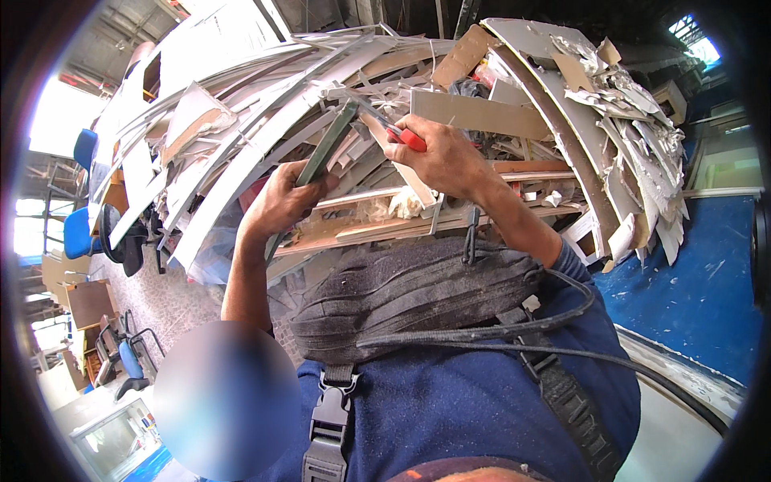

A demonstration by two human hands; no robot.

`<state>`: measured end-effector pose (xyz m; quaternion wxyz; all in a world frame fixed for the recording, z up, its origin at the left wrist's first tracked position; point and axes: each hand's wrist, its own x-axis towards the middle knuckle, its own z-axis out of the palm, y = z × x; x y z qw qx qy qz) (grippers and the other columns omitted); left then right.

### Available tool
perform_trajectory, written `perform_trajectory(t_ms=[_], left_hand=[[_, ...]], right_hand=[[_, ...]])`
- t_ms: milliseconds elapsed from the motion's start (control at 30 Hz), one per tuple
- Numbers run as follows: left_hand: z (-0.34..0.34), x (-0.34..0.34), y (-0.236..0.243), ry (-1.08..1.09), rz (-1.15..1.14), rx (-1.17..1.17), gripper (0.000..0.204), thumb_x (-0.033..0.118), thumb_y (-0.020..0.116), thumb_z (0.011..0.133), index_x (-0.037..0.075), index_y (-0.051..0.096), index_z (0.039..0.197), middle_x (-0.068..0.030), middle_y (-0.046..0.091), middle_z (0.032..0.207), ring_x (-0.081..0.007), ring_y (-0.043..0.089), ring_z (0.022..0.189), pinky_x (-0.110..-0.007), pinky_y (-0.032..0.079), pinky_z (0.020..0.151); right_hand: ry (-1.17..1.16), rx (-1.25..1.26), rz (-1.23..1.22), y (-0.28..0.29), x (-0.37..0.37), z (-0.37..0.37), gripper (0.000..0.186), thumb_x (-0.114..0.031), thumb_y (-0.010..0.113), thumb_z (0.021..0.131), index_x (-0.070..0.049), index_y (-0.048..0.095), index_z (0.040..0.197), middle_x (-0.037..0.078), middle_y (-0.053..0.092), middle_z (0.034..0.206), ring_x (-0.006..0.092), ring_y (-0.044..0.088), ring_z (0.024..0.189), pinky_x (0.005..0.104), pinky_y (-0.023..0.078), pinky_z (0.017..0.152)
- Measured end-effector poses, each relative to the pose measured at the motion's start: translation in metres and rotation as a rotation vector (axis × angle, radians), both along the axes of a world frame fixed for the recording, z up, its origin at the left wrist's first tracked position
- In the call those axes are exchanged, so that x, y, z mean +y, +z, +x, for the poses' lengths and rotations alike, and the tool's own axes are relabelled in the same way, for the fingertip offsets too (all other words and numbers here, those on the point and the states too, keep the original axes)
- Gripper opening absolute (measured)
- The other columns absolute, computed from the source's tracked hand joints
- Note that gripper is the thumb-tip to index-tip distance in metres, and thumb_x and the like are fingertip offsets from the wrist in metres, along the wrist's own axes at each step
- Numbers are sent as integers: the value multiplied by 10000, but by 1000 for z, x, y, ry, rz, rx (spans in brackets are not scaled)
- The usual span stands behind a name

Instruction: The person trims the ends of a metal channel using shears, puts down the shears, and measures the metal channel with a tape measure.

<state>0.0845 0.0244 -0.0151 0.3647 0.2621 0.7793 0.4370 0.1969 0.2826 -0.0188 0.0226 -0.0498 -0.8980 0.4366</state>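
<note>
My left hand (283,199) is closed around a long, narrow dark green strip (329,143), which slants up and away to the right. In my right hand (450,159) is a red-handled tool (412,139), its grey metal front pointing up and left toward the strip's far end. Its exact kind is partly hidden by my fingers, and I cannot tell whether its tip touches the strip. Both hands are above a heap of scrap boards and strips (273,120), with a tan board (482,115) lying just beyond my right hand.
Broken white panels (554,96) with torn edges stack up at the right, beside a blue surface (683,281). Blue chairs (78,231) stand at the left. A black bag (418,289) with straps and a cable is at my chest.
</note>
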Motion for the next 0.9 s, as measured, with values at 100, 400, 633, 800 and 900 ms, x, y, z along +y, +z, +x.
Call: perform_trajectory(t_ms=[100, 400, 633, 800, 900], left_hand=[[3, 4, 2, 16, 7, 218, 336, 310, 667, 925, -13, 631, 838, 15, 468, 637, -93, 420, 614, -305, 361, 547], [-3, 1, 1, 13, -27, 224, 362, 327, 666, 929, -25, 634, 850, -22, 492, 664, -117, 442, 652, -327, 397, 594], [-4, 4, 0, 64, -76, 231, 362, 326, 676, 925, -24, 629, 843, -18, 490, 660, -113, 441, 652, -325, 401, 599], [1, 6, 12, 87, -112, 298, 340, 315, 677, 934, -13, 629, 856, -15, 464, 644, -102, 428, 639, -325, 401, 597], [-1, 1, 0, 68, -37, 337, 303, 284, 683, 935, -9, 635, 871, -15, 463, 645, -96, 427, 635, -332, 407, 596]], right_hand=[[-15, -38, 28, -5, 0, -4, 456, -437, 625, 921, -30, 638, 1125, 176, 659, 923, 299, 658, 868, 419, 506, 797], [-4, 29, 62, -12, 2, -14, 456, -442, 610, 932, -12, 628, 1084, 185, 662, 909, 330, 663, 851, 448, 510, 789], [-32, -77, 54, -1, -3, -18, 446, -459, 619, 935, -20, 636, 1009, 191, 657, 858, 314, 664, 823, 437, 507, 747], [-82, -15, 83, -11, -1, -24, 473, -497, 619, 932, -26, 649, 951, 185, 657, 852, 302, 653, 809, 426, 501, 741], [6, -60, 22, -16, 4, -21, 502, -510, 629, 920, -22, 662, 1035, 205, 680, 912, 324, 676, 859, 431, 515, 777]])
